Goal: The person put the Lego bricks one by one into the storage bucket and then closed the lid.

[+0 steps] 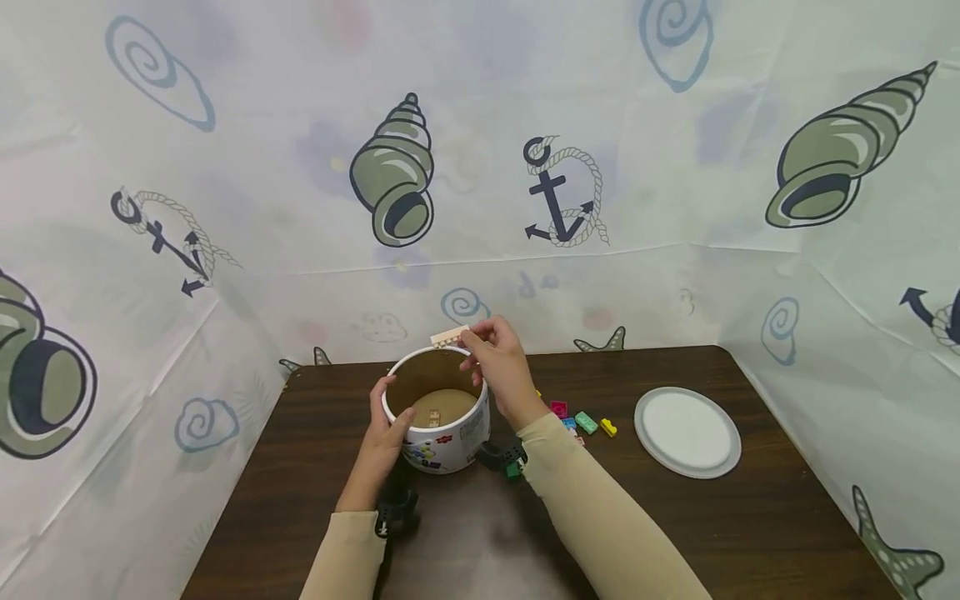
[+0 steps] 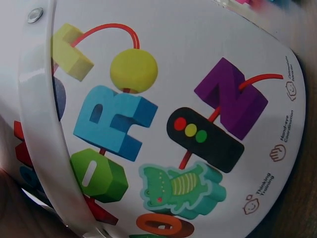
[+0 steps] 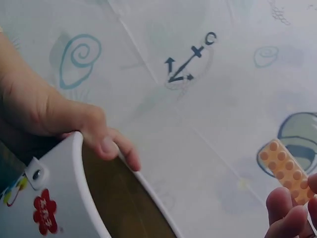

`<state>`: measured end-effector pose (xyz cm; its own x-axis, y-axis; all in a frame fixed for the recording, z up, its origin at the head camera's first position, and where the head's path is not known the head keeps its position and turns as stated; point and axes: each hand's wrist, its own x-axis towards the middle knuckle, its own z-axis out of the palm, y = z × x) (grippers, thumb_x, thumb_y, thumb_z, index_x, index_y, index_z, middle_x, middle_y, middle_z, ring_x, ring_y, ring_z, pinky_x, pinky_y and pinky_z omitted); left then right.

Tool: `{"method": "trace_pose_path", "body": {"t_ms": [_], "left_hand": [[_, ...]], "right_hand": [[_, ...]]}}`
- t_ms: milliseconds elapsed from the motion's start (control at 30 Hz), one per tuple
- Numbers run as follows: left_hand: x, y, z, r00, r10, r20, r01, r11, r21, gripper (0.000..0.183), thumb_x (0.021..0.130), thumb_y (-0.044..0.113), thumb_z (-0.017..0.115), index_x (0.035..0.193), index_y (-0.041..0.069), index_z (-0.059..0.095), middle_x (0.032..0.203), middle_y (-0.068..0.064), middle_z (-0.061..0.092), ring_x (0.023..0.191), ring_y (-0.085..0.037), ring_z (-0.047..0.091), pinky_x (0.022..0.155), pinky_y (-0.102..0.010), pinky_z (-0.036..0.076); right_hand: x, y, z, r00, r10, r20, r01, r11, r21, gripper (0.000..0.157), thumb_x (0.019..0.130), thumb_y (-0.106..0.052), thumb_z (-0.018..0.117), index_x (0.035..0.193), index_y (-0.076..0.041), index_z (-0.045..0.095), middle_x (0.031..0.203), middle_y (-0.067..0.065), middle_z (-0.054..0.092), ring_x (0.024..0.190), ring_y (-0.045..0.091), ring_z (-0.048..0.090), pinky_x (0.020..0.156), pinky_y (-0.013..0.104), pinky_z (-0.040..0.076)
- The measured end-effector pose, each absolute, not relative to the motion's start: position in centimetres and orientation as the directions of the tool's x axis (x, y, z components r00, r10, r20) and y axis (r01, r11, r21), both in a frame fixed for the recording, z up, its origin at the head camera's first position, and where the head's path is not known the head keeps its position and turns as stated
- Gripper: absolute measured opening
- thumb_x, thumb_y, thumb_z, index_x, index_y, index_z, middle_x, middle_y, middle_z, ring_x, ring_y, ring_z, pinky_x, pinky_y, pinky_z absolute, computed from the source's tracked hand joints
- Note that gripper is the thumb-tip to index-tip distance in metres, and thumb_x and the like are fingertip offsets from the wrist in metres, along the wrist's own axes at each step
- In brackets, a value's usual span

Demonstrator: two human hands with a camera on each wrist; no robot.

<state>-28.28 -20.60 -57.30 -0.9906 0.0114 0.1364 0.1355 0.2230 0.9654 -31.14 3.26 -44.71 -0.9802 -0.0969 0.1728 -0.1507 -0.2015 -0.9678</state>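
A white round bucket (image 1: 450, 454) with colourful printed pictures stands tilted on the table, its mouth facing me. My left hand (image 1: 384, 446) grips its left rim, the thumb over the edge. In the right wrist view, that left hand (image 3: 54, 111) curls over the bucket's rim. My right hand (image 1: 495, 367) pinches one end of a peach-coloured studded toy brick (image 3: 280, 166), held above the bucket's far rim. Inside the bucket, a small light-coloured brick (image 1: 434, 417) lies on the bottom. The left wrist view shows mostly the bucket's printed side (image 2: 252, 44).
To the right of the bucket lie several loose bricks, among them a red one (image 1: 558, 408), a green one (image 1: 587, 422) and a yellow one (image 1: 608, 427). Farther right a white round lid (image 1: 688, 432) lies flat on the dark wooden table (image 1: 780, 500). A patterned cloth surrounds the table.
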Motion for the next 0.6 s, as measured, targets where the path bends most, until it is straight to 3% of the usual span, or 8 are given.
{"method": "trace_pose_path", "body": {"t_ms": [400, 600], "left_hand": [[-28.2, -20.6, -57.4, -0.993, 0.004, 0.119, 0.117, 0.228, 0.967, 0.075, 0.108, 0.034, 0.062, 0.167, 0.03, 0.016, 0.176, -0.021, 0.02, 0.15, -0.052, 0.04, 0.121, -0.071, 0.032], [-28.3, -20.7, -57.4, -0.992, 0.009, 0.122, 0.121, 0.231, 0.965, 0.075, 0.108, 0.035, 0.061, 0.167, 0.031, 0.016, 0.176, -0.02, 0.021, 0.148, -0.05, 0.042, 0.12, -0.071, 0.034]], "right_hand": [[-31.8, 1.6, -45.8, -0.987, -0.131, 0.091, -0.073, -0.135, -0.988, 0.018, 0.108, -0.028, 0.069, 0.113, -0.012, 0.062, 0.117, 0.021, 0.071, 0.073, 0.019, 0.069, 0.054, 0.023, 0.051], [-31.8, 1.7, -46.0, -0.982, -0.183, 0.05, -0.043, -0.041, -0.998, 0.019, 0.108, -0.029, 0.069, 0.114, -0.012, 0.063, 0.114, 0.016, 0.068, 0.091, 0.039, 0.074, 0.059, 0.027, 0.054]]}}
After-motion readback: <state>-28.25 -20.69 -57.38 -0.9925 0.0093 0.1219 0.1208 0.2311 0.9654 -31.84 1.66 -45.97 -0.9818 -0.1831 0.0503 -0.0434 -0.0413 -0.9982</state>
